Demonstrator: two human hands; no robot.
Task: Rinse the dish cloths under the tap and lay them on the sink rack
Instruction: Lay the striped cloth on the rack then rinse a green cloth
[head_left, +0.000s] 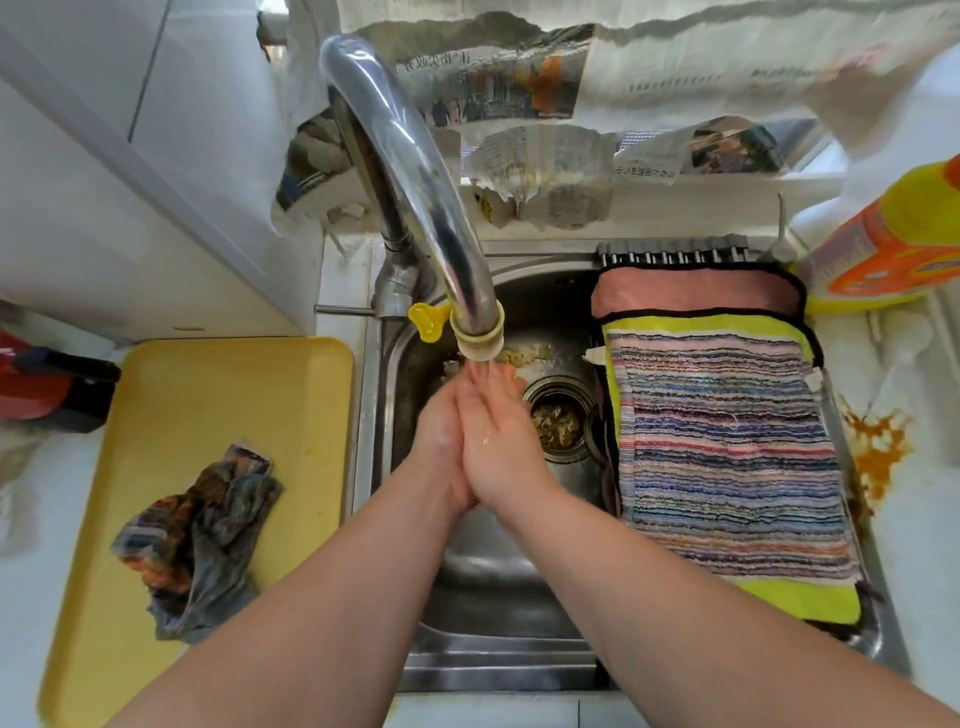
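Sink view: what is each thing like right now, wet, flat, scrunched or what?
Tap: seems to be running.
Left hand: open, pressed against right hand.
Right hand: open, flat, under the spout.
Striped cloth: spread flat on the rack.
Yellow-green cloth: flat under striped cloth.
Pink cloth: flat, at rack's far end.
Dark cloth: scrunched on the yellow tray.
Drain strainer: holds food scraps.

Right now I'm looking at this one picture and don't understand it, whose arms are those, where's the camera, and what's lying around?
There is no machine here: a person wears a camera on the head, looking down at their own arms. The left hand and right hand are pressed together, fingers straight, under the tap over the sink, holding nothing. On the sink rack at the right lie a striped cloth, a yellow-green cloth under it and a pink cloth. A crumpled cloth sits on the yellow tray at the left.
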